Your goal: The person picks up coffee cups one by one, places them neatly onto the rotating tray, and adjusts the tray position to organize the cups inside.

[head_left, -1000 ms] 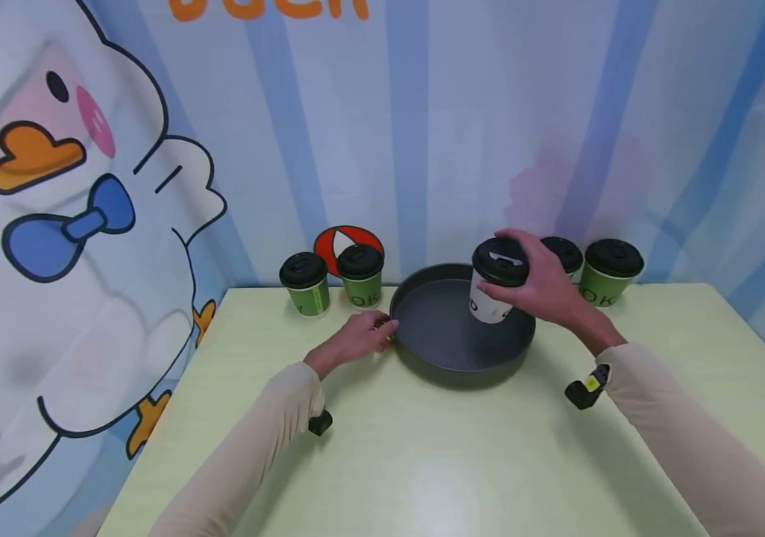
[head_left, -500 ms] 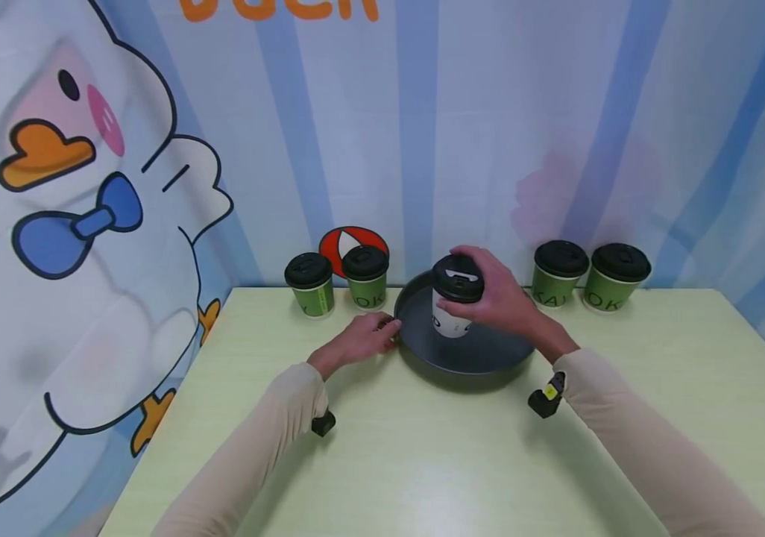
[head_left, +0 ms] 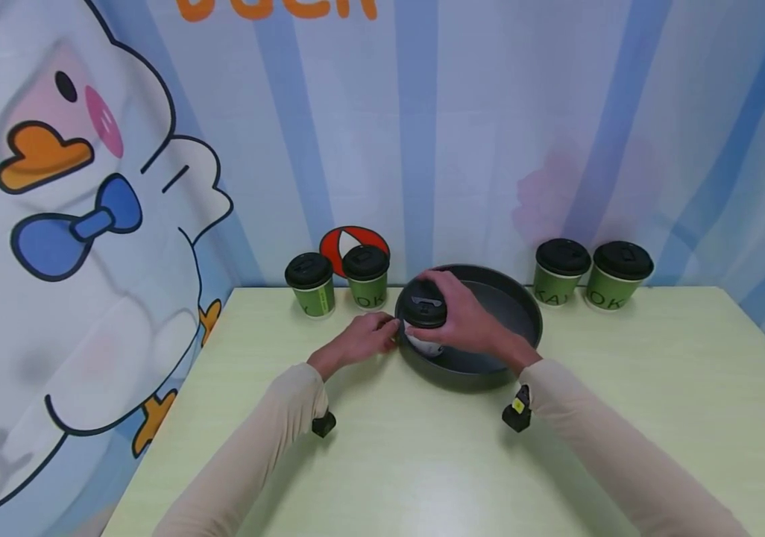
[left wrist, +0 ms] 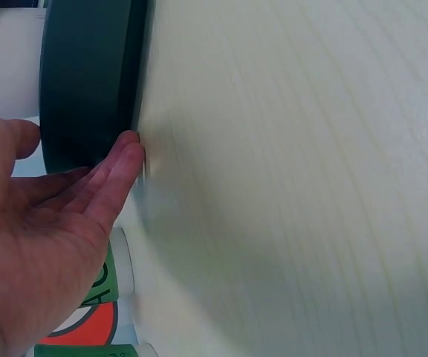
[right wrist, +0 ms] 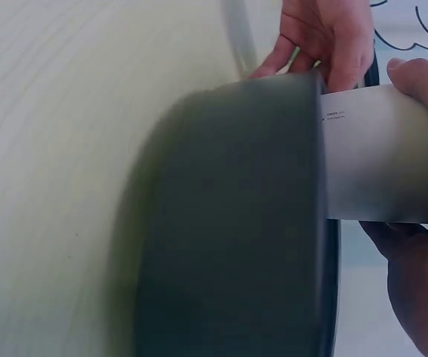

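Observation:
A white paper cup (head_left: 424, 341) with a black lid (head_left: 425, 304) is in my right hand (head_left: 466, 317), whose fingers and thumb grip it around the upper part. It is upright in the left part of a round dark grey pan (head_left: 490, 321); the pan's wall hides the cup's base in the right wrist view. My left hand (head_left: 359, 341) is at the pan's left side. In the left wrist view, nearly straight fingers (left wrist: 117, 175) touch the pan's outer wall (left wrist: 88, 82) low down, and the thumb is near the rim.
Two green lidded cups, a left one (head_left: 312, 287) and its neighbour (head_left: 365, 280), stand behind my left hand. Two more, one green cup (head_left: 557, 274) and another (head_left: 614, 277), stand right of the pan. A printed cloth backdrop (head_left: 476, 134) rises behind the pale table (head_left: 409, 462).
My right hand has carried the white cup leftward and down, from the pan's right side to its left side. The left hand has stayed at the pan's edge.

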The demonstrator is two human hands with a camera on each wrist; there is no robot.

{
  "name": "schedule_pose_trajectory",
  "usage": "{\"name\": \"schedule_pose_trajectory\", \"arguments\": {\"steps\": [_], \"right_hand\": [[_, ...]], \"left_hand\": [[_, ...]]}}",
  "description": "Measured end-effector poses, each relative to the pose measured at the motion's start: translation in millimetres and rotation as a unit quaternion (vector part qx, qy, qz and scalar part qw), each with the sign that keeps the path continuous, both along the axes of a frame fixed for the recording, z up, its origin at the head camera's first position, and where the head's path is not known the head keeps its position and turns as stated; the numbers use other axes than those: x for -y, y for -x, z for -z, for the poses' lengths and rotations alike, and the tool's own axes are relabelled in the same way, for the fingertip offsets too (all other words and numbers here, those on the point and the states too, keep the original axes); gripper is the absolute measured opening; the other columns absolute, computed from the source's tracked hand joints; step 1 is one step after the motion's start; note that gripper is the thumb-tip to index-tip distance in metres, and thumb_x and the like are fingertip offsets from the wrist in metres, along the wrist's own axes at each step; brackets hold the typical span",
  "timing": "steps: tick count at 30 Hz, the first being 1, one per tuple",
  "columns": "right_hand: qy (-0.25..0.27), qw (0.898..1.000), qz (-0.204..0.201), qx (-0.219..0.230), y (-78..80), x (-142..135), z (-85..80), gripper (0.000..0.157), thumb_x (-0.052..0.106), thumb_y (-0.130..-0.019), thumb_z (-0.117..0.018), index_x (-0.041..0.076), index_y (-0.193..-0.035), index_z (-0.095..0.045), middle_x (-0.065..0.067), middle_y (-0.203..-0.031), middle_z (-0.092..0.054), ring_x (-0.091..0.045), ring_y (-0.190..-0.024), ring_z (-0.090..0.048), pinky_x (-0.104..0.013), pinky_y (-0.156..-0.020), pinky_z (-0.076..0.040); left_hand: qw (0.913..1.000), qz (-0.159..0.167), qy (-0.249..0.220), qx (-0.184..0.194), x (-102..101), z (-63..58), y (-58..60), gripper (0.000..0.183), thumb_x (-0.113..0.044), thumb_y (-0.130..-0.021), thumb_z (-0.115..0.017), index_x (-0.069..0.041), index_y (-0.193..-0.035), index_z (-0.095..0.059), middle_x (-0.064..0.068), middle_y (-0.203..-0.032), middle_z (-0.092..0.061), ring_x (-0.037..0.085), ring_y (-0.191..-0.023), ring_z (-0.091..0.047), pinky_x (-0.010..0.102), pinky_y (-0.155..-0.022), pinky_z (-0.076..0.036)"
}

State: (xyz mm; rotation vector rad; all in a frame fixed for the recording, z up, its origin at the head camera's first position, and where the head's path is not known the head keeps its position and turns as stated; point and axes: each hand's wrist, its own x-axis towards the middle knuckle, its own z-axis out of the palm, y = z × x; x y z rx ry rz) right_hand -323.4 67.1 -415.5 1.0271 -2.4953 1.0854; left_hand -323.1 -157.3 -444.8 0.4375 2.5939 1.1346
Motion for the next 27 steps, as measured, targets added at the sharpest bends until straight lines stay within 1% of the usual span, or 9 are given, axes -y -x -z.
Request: {"name": "schedule_pose_trajectory", "arguments": {"steps": [7, 11, 15, 17, 19, 22, 25, 27], "right_hand": [[-0.005, 1.000, 0.004, 0.008, -0.7, 2.5, 4.7, 0.086, 0.048, -0.072, -0.080, 0.013, -0.139, -0.039, -0.003, -0.130, -0.044, -0.018, -0.113, -0.048, -0.042, -0.096, -0.045], [-0.003, 1.000, 0.000, 0.008, 0.4, 2.7, 6.3, 0.086, 0.050, -0.072, -0.079, 0.013, -0.139, -0.039, -0.003, -0.129, -0.044, -0.017, -0.112, -0.048, -0.042, -0.094, -0.046], [-0.009, 1.000, 0.000, 0.012, 0.3, -4.2, 2.1, 0.094, 0.057, -0.069, -0.078, 0.022, -0.144, -0.033, -0.004, -0.135, -0.042, -0.017, -0.119, -0.045, -0.044, -0.097, -0.043], [-0.005, 1.000, -0.002, 0.018, -1.8, -13.3, -0.8, 0.095, 0.057, -0.071, -0.077, 0.025, -0.146, -0.030, -0.005, -0.138, -0.041, -0.017, -0.123, -0.043, -0.044, -0.100, -0.041], [0.004, 1.000, 0.000, 0.019, -5.0, -26.9, -3.2, 0.089, 0.053, -0.076, -0.075, 0.025, -0.147, -0.029, -0.006, -0.141, -0.041, -0.019, -0.125, -0.044, -0.044, -0.102, -0.040], [0.019, 0.999, 0.027, 0.002, -8.7, -53.6, -2.1, 0.065, 0.043, -0.088, -0.066, 0.017, -0.142, -0.040, -0.006, -0.136, -0.047, -0.021, -0.122, -0.048, -0.043, -0.101, -0.042], [0.012, 0.995, 0.092, -0.033, -8.9, -82.6, 4.6, 0.044, 0.036, -0.095, -0.059, 0.010, -0.130, -0.052, -0.007, -0.124, -0.055, -0.023, -0.114, -0.052, -0.045, -0.095, -0.044], [-0.004, 0.989, 0.140, -0.047, -8.1, -100.5, 10.9, 0.037, 0.033, -0.096, -0.058, 0.006, -0.122, -0.057, -0.010, -0.116, -0.057, -0.025, -0.108, -0.054, -0.046, -0.090, -0.045]], "left_hand": [[0.9999, 0.008, -0.004, 0.009, 0.4, 1.1, 2.4, 0.045, -0.036, -0.103, -0.037, -0.003, -0.126, -0.056, 0.007, -0.101, -0.068, 0.016, -0.089, -0.065, 0.031, -0.082, -0.053], [0.9999, 0.007, -0.008, 0.011, 1.1, 1.5, 2.4, 0.045, -0.036, -0.103, -0.038, -0.003, -0.126, -0.056, 0.006, -0.101, -0.068, 0.016, -0.088, -0.065, 0.031, -0.083, -0.053], [0.9998, 0.006, -0.016, 0.007, -1.0, 0.6, 4.9, 0.044, -0.037, -0.102, -0.039, -0.003, -0.123, -0.058, 0.006, -0.098, -0.068, 0.016, -0.086, -0.065, 0.032, -0.083, -0.053], [0.9998, 0.007, -0.016, 0.008, -2.3, 1.1, 5.5, 0.045, -0.038, -0.102, -0.039, -0.003, -0.124, -0.057, 0.005, -0.097, -0.068, 0.016, -0.086, -0.065, 0.032, -0.083, -0.052], [0.9998, 0.010, -0.013, 0.010, -3.3, 2.1, 4.9, 0.046, -0.038, -0.102, -0.039, -0.003, -0.124, -0.057, 0.005, -0.097, -0.068, 0.016, -0.086, -0.065, 0.033, -0.084, -0.052], [0.9997, 0.013, -0.013, 0.014, -2.6, 3.8, 2.7, 0.045, -0.038, -0.102, -0.038, -0.003, -0.124, -0.057, 0.005, -0.098, -0.068, 0.015, -0.087, -0.065, 0.033, -0.085, -0.052], [0.9995, 0.006, -0.027, 0.013, -0.9, 3.7, 0.5, 0.044, -0.036, -0.103, -0.039, -0.002, -0.123, -0.057, 0.007, -0.100, -0.068, 0.016, -0.087, -0.065, 0.033, -0.084, -0.053], [0.9987, -0.002, -0.048, 0.018, 0.5, 2.6, -0.6, 0.042, -0.033, -0.103, -0.040, 0.001, -0.124, -0.057, 0.009, -0.101, -0.067, 0.018, -0.087, -0.066, 0.033, -0.083, -0.054]]}}
